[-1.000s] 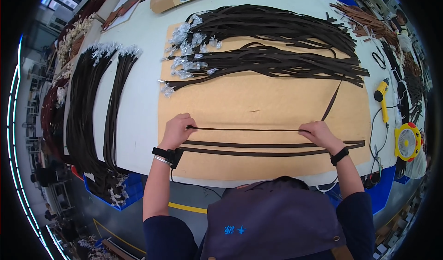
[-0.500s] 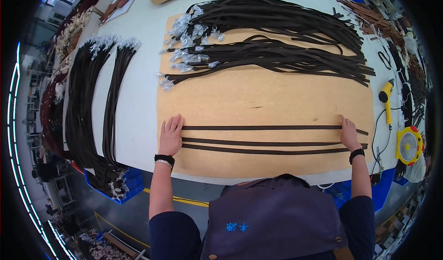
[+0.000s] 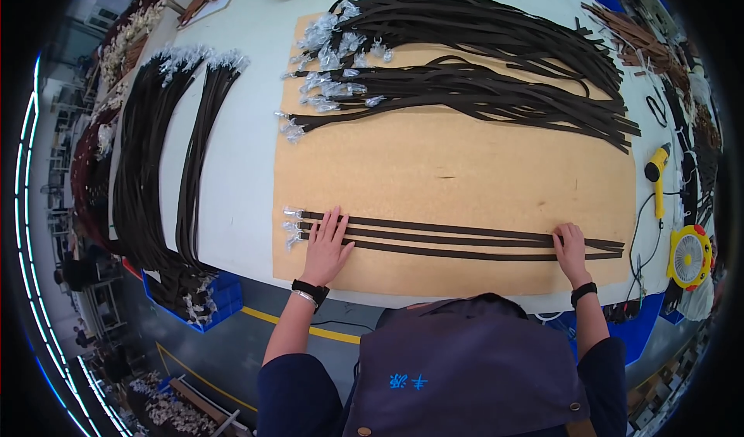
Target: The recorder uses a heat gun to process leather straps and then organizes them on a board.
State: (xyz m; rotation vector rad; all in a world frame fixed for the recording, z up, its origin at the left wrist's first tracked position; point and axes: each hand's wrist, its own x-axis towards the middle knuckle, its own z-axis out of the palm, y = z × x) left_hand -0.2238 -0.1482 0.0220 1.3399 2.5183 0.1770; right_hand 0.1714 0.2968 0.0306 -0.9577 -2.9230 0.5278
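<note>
Three dark brown flat straps (image 3: 449, 240) lie side by side across the tan board, with clear plastic wrapping (image 3: 292, 228) on their left ends. At their right ends the upper two run close together. My left hand (image 3: 328, 239) lies flat over the straps near the wrapped ends, fingers spread and pointing away from me. Toward the other end, my right hand (image 3: 571, 247) rests on the straps with its fingers slightly bent and the thumb apart. Neither hand is closed around a strap.
A large pile of similar straps (image 3: 480, 42) covers the far part of the tan board (image 3: 387, 158). More bundles (image 3: 147, 158) hang over the table's left edge above a blue bin (image 3: 225, 301). At right are a yellow heat gun (image 3: 658, 175) with its cord and a yellow fan (image 3: 688, 257).
My left hand has moved right and nearer, uncovering the wrapped ends. My right hand has shifted slightly left and nearer. The farthest strap's right end has come closer to the other two.
</note>
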